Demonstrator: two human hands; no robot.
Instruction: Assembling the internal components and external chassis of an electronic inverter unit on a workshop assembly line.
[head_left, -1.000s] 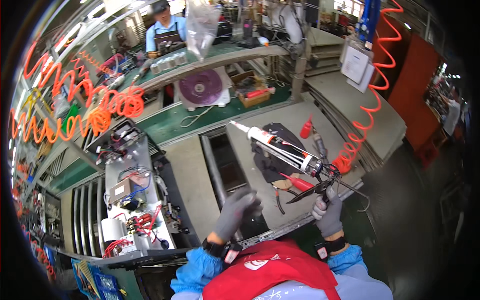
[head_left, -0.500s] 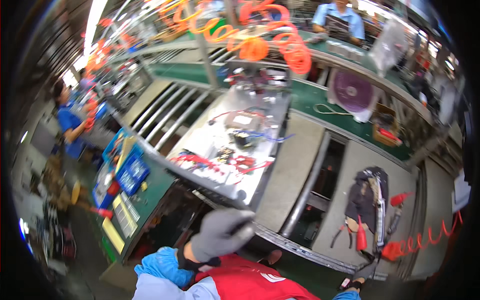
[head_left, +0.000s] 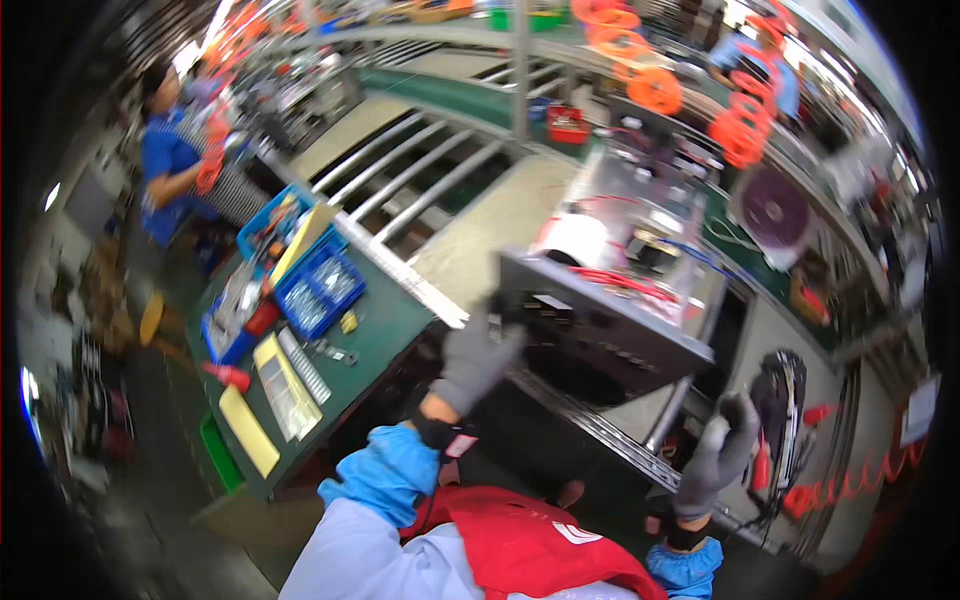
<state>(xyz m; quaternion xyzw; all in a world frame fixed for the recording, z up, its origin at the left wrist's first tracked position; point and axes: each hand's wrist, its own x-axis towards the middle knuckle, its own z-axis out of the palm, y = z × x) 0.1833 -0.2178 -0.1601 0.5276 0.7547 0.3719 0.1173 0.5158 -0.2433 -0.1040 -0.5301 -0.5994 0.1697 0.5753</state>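
A metal chassis (head_left: 645,225) full of wires and electronic parts stands on the conveyor in front of me. Its dark front panel (head_left: 600,335) faces me at a slant. My left hand (head_left: 480,358), in a grey glove, is at the panel's left edge; motion smears its fingers, so a grip cannot be made out. My right hand (head_left: 718,455), gloved too, is raised off the panel's lower right corner, fingers apart and nothing in them. Red wires (head_left: 625,283) lie just behind the panel.
On the left, a green bench (head_left: 375,320) carries blue bins (head_left: 320,290) of small parts. To the right, a dark tool bundle (head_left: 780,395) lies near a red coiled hose (head_left: 850,485). Conveyor rollers (head_left: 440,185) run behind. A co-worker (head_left: 175,165) stands far left.
The view has swung left. The chassis now shows its dark front panel toward me. My left hand has gone up to the panel's edge, and my right hand has risen into view.
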